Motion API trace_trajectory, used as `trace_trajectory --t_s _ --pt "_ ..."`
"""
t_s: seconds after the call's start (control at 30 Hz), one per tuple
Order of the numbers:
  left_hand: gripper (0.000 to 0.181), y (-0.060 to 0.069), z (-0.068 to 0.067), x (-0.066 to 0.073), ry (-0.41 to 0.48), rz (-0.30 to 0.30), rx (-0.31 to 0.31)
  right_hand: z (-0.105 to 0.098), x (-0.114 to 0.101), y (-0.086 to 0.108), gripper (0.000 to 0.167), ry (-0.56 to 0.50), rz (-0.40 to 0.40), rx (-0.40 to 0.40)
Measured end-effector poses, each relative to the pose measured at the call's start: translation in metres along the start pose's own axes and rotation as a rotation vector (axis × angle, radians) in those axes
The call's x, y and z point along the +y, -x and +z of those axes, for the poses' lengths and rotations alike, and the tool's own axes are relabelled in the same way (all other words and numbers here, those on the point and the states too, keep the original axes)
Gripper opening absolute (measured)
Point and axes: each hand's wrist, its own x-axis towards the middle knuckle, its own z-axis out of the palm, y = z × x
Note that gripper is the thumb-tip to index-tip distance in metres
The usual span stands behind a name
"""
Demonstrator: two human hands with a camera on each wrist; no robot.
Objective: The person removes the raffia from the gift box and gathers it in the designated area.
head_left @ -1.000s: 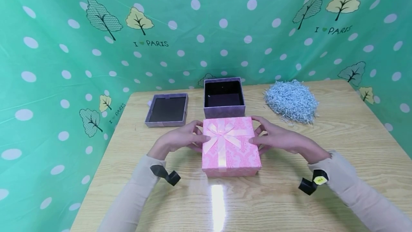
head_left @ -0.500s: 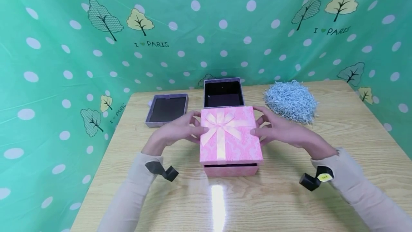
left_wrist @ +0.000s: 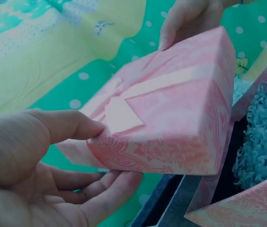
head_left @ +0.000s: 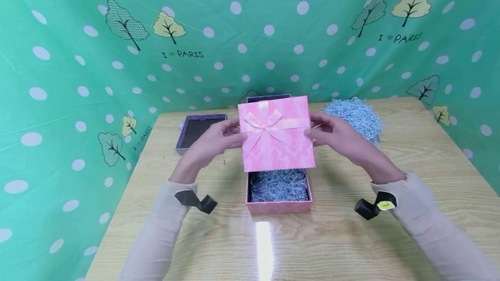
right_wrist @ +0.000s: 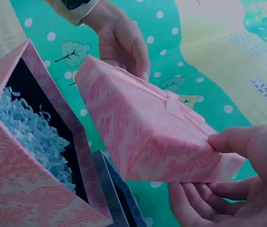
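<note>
The pink lid (head_left: 278,142) blocks the purple box (head_left: 268,98) from the front, while the near tabletop (head_left: 324,246) is passable.

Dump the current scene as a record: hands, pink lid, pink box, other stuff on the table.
left hand: grips left side of pink lid
right hand: grips its right side
pink lid: off the pink box, bow on top
pink box: open, blue shreds inside
purple lid: left, open side up
purple box: behind pink lid, mostly hidden
loose blue pile: far right
</note>
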Motion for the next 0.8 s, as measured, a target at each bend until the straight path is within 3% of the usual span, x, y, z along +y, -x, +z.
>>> trace_trajectory --t_s 0.1,0.2,0.37,0.53,0.67,0.8 --pt "0.056 -0.001 -0.002 -0.001 -0.024 0.023 0.010 0.000 -0.003 -0.002 0.060 0.054 -0.027 0.059" --pt "0.050 -0.001 -0.005 -0.002 -0.056 0.103 0.048 0.001 -0.004 -0.004 0.055 0.068 -0.089 0.121" --pt "0.047 -0.004 -0.006 -0.001 -0.063 0.247 0.137 0.003 -0.003 -0.007 0.049 0.075 -0.279 0.217" --pt "0.044 -0.006 -0.003 0.001 -0.080 0.303 0.247 0.009 -0.001 -0.009 0.046 0.118 -0.449 0.345" --pt "0.042 -0.006 -0.002 0.001 -0.070 0.321 0.276 0.014 0.000 -0.011 0.047 0.079 -0.448 0.376" --pt "0.045 -0.006 -0.004 -0.001 0.017 0.329 0.240 0.017 0.000 -0.013 0.049 0.000 -0.390 0.344"
